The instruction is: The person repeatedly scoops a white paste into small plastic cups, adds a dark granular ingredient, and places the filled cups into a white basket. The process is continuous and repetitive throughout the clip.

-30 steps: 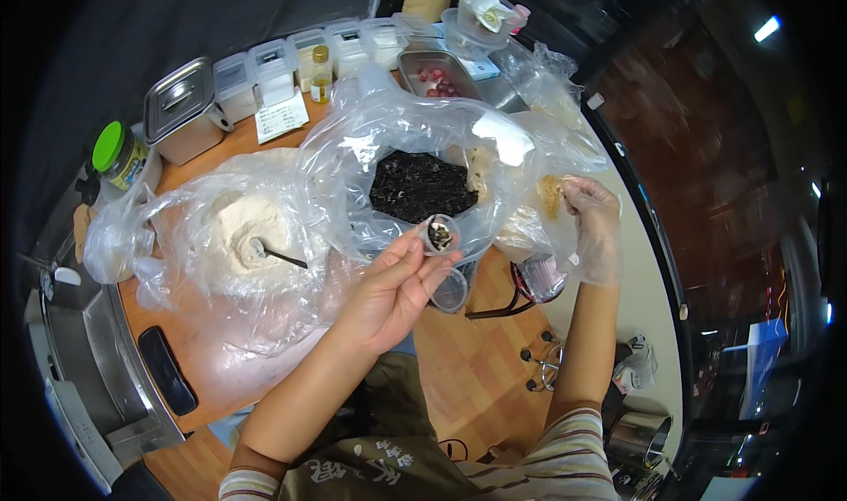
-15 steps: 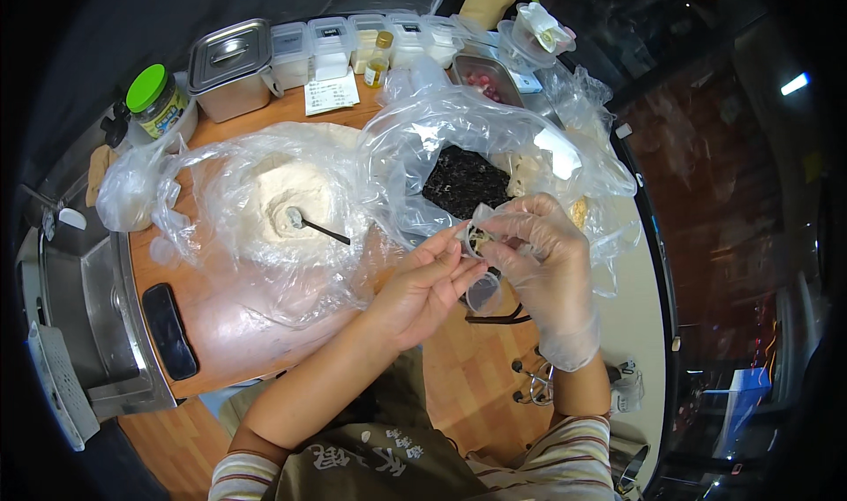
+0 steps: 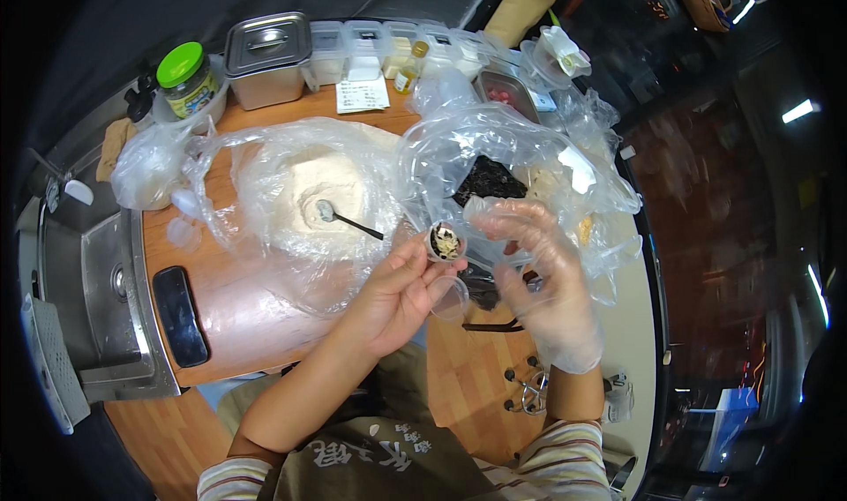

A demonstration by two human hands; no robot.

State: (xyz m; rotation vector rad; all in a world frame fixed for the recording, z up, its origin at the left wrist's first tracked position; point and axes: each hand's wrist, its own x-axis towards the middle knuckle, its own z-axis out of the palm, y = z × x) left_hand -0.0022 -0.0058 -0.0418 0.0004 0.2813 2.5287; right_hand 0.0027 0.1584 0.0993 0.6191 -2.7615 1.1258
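My bare left hand (image 3: 397, 302) grips a small clear plastic cup (image 3: 434, 247) by its side. Inside it lie pale and dark shreds (image 3: 447, 243), and a round clear lid (image 3: 449, 298) hangs below the cup. My right hand (image 3: 551, 294), in a clear disposable glove, is just right of the cup with fingers bent and apart; nothing shows between them. Beyond the hands, a large clear plastic bag (image 3: 432, 144) holds a dark, crinkled mass (image 3: 490, 181) and some pale stuff. To the left, a black-handled spoon (image 3: 357, 227) rests in white powder (image 3: 326, 175) on plastic.
A black phone (image 3: 180, 316) lies near the table's left edge, beside a steel sink (image 3: 106, 325). Along the back stand a green-lidded jar (image 3: 187, 82), a lidded steel container (image 3: 267, 64), lidded plastic boxes (image 3: 363, 47), a small yellow bottle (image 3: 408, 71) and a paper note (image 3: 363, 95).
My right hand has drawn back from the cup and spread its fingers. The cup now tilts so its contents show. The view has shifted, so the table appears farther right.
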